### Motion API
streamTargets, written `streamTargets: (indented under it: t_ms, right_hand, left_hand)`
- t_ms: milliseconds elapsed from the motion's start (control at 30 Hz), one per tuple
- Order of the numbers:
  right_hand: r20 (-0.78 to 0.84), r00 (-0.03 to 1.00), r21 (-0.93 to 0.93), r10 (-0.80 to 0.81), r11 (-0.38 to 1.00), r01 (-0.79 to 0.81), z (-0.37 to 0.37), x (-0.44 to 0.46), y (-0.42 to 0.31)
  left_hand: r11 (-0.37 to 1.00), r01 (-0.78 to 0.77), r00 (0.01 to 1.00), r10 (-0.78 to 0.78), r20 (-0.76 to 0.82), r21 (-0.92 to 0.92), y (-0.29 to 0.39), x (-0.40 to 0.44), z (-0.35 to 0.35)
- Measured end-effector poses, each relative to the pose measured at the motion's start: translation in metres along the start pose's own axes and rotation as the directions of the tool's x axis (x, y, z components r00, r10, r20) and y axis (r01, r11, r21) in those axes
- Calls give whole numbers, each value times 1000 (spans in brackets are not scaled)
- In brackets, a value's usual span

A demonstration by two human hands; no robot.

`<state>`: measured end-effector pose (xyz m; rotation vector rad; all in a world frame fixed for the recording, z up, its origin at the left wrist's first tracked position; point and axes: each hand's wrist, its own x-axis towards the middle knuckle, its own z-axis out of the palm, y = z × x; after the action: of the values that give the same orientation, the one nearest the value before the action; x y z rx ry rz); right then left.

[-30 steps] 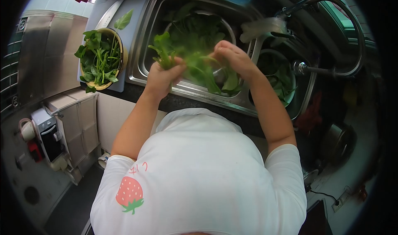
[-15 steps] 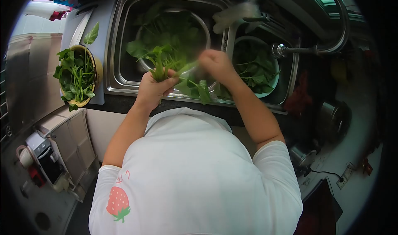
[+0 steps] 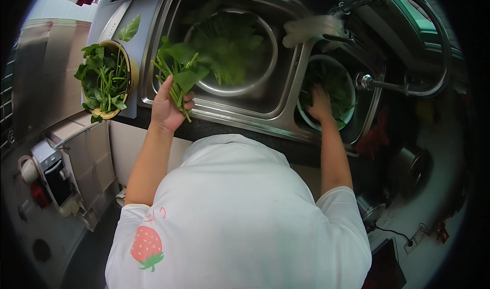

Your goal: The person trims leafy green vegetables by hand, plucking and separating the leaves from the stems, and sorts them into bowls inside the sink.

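My left hand (image 3: 171, 108) is closed around the stems of a bunch of leafy greens (image 3: 179, 67), holding it over the front left part of the large sink basin. Behind the bunch, more leafy greens lie in a round metal bowl (image 3: 276, 49) inside that basin. Over in the smaller sink basin, my right hand (image 3: 320, 104) reaches down into a pale round tub (image 3: 352, 87), resting on the greens there. Its fingers look stretched out, with the tips partly hidden among dark leaves.
Left of the sink, a yellowish bowl (image 3: 133, 77) full of greens sits on a pale cutting board (image 3: 148, 18) near a knife (image 3: 116, 18). A curved faucet (image 3: 445, 49) arches over the right side. A crumpled plastic bag (image 3: 311, 30) lies at the sink divider's back.
Both hands were close together over the large basin. My left hand has moved left with the bunch, while my right hand has gone right and down into the tub.
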<state>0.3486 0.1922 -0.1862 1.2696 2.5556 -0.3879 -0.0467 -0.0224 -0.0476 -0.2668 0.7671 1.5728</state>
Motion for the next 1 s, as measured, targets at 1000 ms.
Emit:
streamTargets:
  t_ms: [1000]
  right_hand:
    - [141, 984, 954, -106, 279, -107, -108, 0, -231]
  left_hand:
    - [942, -26, 986, 80, -149, 334, -61, 35, 45]
